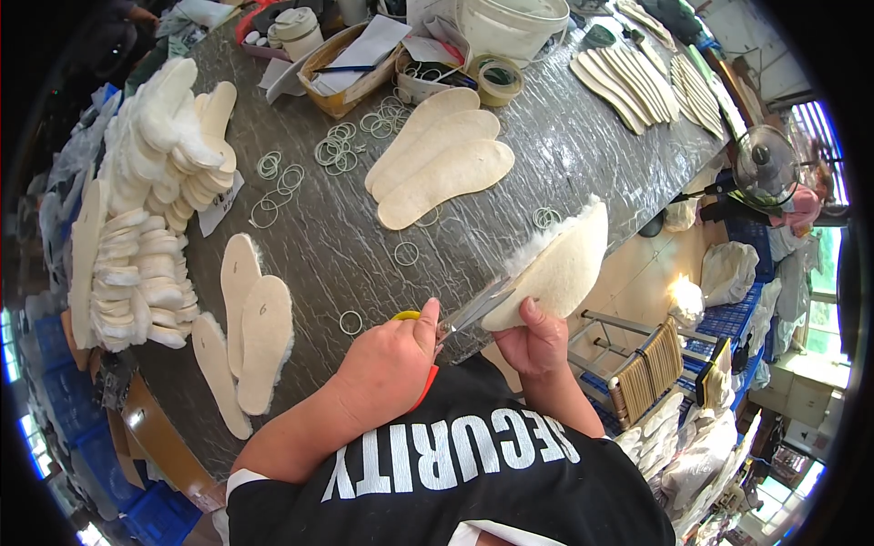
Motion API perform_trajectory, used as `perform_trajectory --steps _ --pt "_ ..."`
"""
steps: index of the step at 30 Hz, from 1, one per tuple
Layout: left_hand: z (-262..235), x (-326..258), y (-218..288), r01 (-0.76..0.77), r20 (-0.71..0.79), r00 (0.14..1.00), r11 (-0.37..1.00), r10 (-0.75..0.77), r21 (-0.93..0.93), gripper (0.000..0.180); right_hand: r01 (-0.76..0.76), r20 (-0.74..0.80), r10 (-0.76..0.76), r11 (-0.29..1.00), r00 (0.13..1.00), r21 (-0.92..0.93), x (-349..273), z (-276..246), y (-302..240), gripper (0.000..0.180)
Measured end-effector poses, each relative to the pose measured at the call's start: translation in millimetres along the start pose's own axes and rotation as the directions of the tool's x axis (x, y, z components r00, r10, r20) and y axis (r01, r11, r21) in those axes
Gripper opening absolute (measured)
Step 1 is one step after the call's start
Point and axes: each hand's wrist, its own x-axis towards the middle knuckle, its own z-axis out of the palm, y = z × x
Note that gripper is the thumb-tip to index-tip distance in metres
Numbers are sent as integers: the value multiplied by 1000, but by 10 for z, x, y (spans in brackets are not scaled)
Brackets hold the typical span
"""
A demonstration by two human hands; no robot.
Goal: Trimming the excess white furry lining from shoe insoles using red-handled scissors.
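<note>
Fleece-lined, a cream insole [557, 264] is gripped over the tabletop [564, 155] edge by the right hand [537, 341]; scissors [469, 314], clasped in the left hand [391, 364], are set against its fluffy rim. Trimming seems under way; an untrimmed stack of insoles [150, 200] is seen waiting leftward.

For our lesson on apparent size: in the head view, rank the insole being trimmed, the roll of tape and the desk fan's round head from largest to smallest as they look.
1. The insole being trimmed, though it is closest to the camera.
2. The desk fan's round head and the roll of tape look close in size; the fan perhaps slightly larger, but fisheye bending at the rim makes that unsure.
</note>
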Motion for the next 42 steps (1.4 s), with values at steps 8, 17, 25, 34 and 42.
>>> perform_trajectory --steps 8,17,25,34,42 --pt "28 10 0 -21 -95 995 1000 21 4 51 15 -28 -17 998 999 -67 -39 -13 62 46" --pt "66 -3 -32 6 -34 999 1000 -6 6 51 -5 -22 4 998 1000 -60 -52 47 63 47" --pt "-11 34 -51 76 -106 973 716 -205 -694 60 -4 -56 -3 993 998 -121 -73 36 60 47" --pt "13 238 37 -74 -175 932 306 -317 -949 59 -16 188 39 993 981 -120 32 116 88 64" --pt "25 177 -137 -4 -290 900 661 -324 -751 57 -8 -50 3 994 999 -110 72 -108 -31 51"
